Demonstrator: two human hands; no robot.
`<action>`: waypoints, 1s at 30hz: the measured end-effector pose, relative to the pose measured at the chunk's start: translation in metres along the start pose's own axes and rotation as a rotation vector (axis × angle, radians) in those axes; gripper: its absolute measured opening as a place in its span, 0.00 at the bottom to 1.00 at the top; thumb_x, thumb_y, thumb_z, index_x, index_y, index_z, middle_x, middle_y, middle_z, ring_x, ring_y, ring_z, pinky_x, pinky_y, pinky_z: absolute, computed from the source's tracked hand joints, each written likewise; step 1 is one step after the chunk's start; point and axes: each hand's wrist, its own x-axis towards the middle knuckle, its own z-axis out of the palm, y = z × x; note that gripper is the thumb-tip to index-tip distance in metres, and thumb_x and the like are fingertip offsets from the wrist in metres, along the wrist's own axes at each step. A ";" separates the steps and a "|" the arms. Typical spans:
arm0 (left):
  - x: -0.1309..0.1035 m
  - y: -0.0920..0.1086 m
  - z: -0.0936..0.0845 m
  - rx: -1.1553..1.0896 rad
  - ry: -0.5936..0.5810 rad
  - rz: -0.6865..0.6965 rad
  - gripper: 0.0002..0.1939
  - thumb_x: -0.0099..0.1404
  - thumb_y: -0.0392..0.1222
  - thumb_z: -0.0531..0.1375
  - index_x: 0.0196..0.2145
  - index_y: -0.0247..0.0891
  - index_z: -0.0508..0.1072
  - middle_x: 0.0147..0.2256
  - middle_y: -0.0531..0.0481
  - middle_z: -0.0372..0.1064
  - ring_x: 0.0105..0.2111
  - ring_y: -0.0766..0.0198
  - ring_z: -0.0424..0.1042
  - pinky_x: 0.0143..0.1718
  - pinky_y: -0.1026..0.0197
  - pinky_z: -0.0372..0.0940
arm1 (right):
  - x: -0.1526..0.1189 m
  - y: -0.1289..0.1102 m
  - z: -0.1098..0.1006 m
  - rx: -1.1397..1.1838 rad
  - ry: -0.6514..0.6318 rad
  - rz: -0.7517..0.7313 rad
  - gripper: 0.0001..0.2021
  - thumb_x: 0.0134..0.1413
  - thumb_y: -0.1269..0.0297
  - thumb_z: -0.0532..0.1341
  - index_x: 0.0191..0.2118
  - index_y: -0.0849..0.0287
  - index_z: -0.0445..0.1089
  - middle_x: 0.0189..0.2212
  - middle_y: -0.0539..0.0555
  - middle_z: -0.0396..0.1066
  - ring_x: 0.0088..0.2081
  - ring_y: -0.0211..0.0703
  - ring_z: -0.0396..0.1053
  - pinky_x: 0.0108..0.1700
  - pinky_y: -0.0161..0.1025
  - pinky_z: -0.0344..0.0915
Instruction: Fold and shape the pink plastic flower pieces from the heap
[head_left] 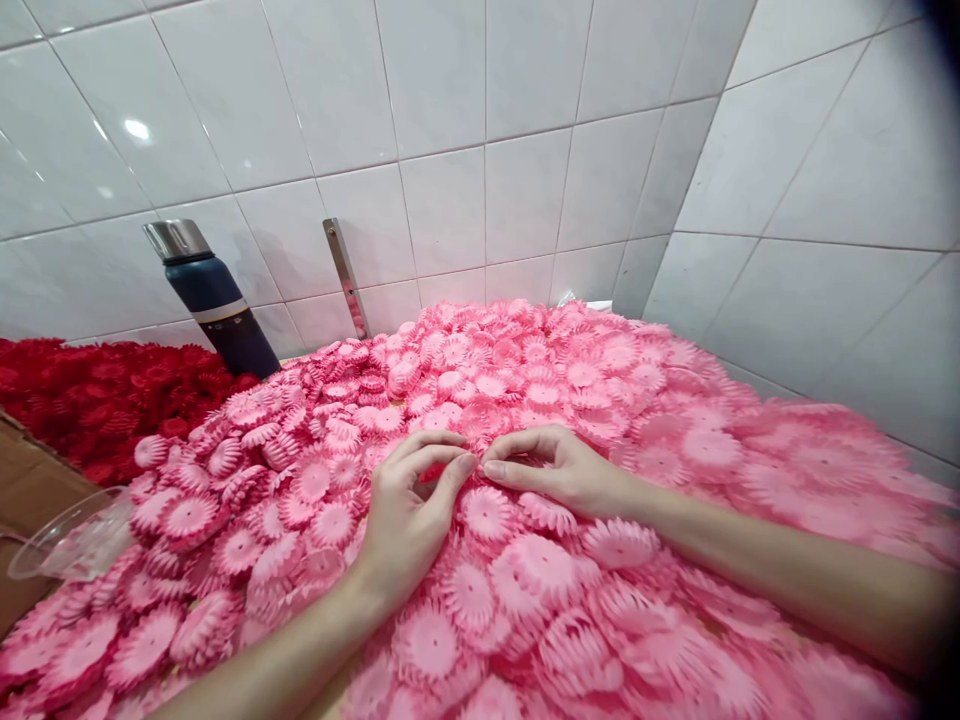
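Note:
My left hand [414,500] and my right hand [551,467] meet over the middle of a heap of pink scalloped flower discs [486,512]. Thumb and fingers are pinched together on both hands, and the fingertips almost touch. Whatever sits between them is too small or too hidden to make out. Many of the discs have a tiny dark hole at their centre, and some lie in stacks. Below and around both wrists, more of these discs spread out.
Dark red flower pieces [97,400] are piled at the left, beside a blue bottle [225,305] with a steel cap. A clear plastic cup [79,535] lies by a cardboard box [37,500]. A metal strip [346,280] leans against the white tiled wall [442,90].

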 end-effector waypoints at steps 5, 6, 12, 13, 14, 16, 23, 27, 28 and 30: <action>0.001 0.001 0.000 0.011 0.011 -0.004 0.07 0.61 0.40 0.59 0.29 0.37 0.76 0.37 0.48 0.71 0.39 0.63 0.71 0.40 0.63 0.65 | 0.000 0.000 0.000 -0.042 -0.016 -0.005 0.12 0.52 0.57 0.61 0.31 0.63 0.72 0.27 0.51 0.70 0.30 0.36 0.66 0.35 0.35 0.64; 0.001 0.001 0.000 0.010 0.011 -0.007 0.07 0.61 0.40 0.59 0.29 0.37 0.76 0.37 0.48 0.71 0.39 0.63 0.71 0.40 0.63 0.65 | 0.000 0.000 0.000 -0.042 -0.015 -0.005 0.12 0.52 0.57 0.61 0.31 0.63 0.72 0.28 0.51 0.70 0.30 0.36 0.66 0.35 0.35 0.64; 0.002 0.002 0.000 0.007 0.007 -0.027 0.07 0.61 0.41 0.60 0.29 0.37 0.77 0.37 0.47 0.72 0.39 0.63 0.71 0.38 0.63 0.66 | -0.001 -0.001 -0.001 -0.020 -0.035 0.009 0.10 0.51 0.59 0.62 0.33 0.62 0.73 0.29 0.51 0.71 0.31 0.36 0.67 0.36 0.35 0.64; 0.002 0.003 0.000 0.006 0.005 -0.030 0.07 0.61 0.41 0.60 0.29 0.37 0.77 0.37 0.47 0.72 0.39 0.63 0.71 0.38 0.63 0.66 | -0.001 -0.001 -0.001 -0.019 -0.039 0.010 0.10 0.51 0.59 0.62 0.33 0.62 0.73 0.29 0.51 0.71 0.31 0.36 0.67 0.36 0.35 0.64; 0.002 0.003 0.000 0.006 0.003 -0.029 0.07 0.61 0.41 0.60 0.29 0.37 0.77 0.37 0.47 0.72 0.39 0.63 0.71 0.38 0.63 0.66 | -0.001 -0.001 -0.001 -0.019 -0.043 0.012 0.10 0.51 0.59 0.62 0.33 0.62 0.73 0.29 0.51 0.71 0.31 0.36 0.66 0.36 0.34 0.64; 0.001 0.003 -0.001 0.009 0.000 -0.022 0.07 0.61 0.41 0.60 0.30 0.37 0.77 0.37 0.47 0.72 0.39 0.63 0.71 0.39 0.63 0.66 | 0.000 -0.002 -0.001 -0.020 -0.048 0.019 0.10 0.52 0.60 0.62 0.32 0.62 0.72 0.28 0.51 0.70 0.31 0.35 0.66 0.36 0.35 0.63; 0.001 -0.001 -0.001 -0.018 0.000 -0.054 0.07 0.63 0.41 0.57 0.32 0.37 0.74 0.37 0.48 0.71 0.39 0.62 0.70 0.43 0.61 0.64 | 0.001 -0.002 -0.002 0.103 -0.050 0.058 0.09 0.49 0.60 0.63 0.29 0.62 0.69 0.26 0.49 0.66 0.29 0.34 0.63 0.34 0.34 0.61; 0.003 -0.002 -0.001 -0.066 0.033 -0.104 0.08 0.63 0.42 0.57 0.32 0.37 0.72 0.35 0.48 0.71 0.37 0.63 0.70 0.41 0.62 0.64 | 0.001 -0.002 -0.002 0.155 -0.014 0.113 0.10 0.46 0.59 0.64 0.27 0.62 0.68 0.24 0.48 0.66 0.28 0.34 0.63 0.33 0.34 0.61; 0.003 -0.002 -0.001 -0.074 0.030 -0.107 0.08 0.63 0.42 0.57 0.31 0.36 0.73 0.34 0.48 0.71 0.37 0.62 0.70 0.40 0.62 0.64 | 0.001 -0.002 -0.002 0.152 -0.007 0.115 0.11 0.46 0.59 0.64 0.27 0.62 0.68 0.24 0.48 0.66 0.28 0.34 0.63 0.34 0.34 0.61; 0.003 0.000 0.000 -0.078 0.015 -0.095 0.08 0.61 0.42 0.58 0.28 0.36 0.74 0.35 0.47 0.71 0.37 0.62 0.70 0.40 0.62 0.65 | 0.001 -0.003 -0.002 0.135 -0.005 0.101 0.11 0.46 0.58 0.64 0.28 0.62 0.69 0.26 0.49 0.67 0.29 0.35 0.64 0.34 0.35 0.62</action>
